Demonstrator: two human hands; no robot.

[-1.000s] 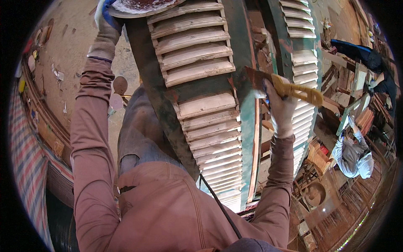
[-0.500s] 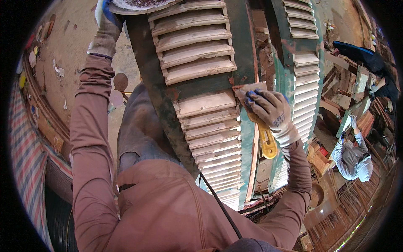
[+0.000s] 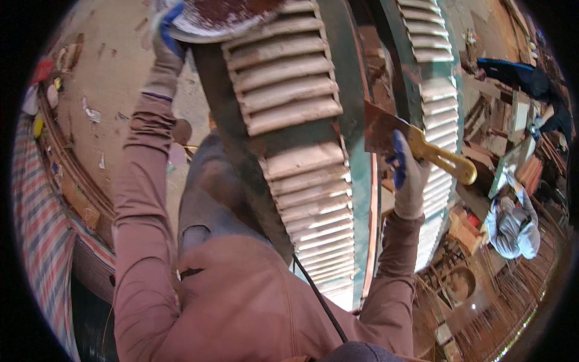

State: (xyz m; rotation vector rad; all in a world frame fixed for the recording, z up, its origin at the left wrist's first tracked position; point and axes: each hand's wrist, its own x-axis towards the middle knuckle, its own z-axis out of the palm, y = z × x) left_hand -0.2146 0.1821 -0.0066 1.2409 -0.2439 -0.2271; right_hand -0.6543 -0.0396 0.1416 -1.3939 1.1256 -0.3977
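Observation:
My gloved left hand (image 3: 169,45) grips the rim of a round, shallow dish (image 3: 220,30) at the upper left; dark red-brown paste with white smears lies in it. In my gloved right hand (image 3: 411,175) is a putty knife (image 3: 449,158), its handle yellow. The knife's broad, red-brown stained blade (image 3: 383,130) stands over the green edge of the near louvered shutter (image 3: 301,160); whether it touches is unclear. This shutter has a dark green frame and bare, pale slats. A second louvered shutter (image 3: 437,102) stands just beyond my right hand.
At the lower right a person (image 3: 512,229) in a light top works at a green-edged panel (image 3: 509,163). Wood pieces and boards (image 3: 461,283) lie around there. A striped sheet (image 3: 45,223) hangs at the left, and the dirt floor (image 3: 114,78) holds scraps.
My right hand has turned the putty knife, swinging its handle outward to the right and its blade off the shutter's crossbar. My left hand and the dish have shifted slightly right and down.

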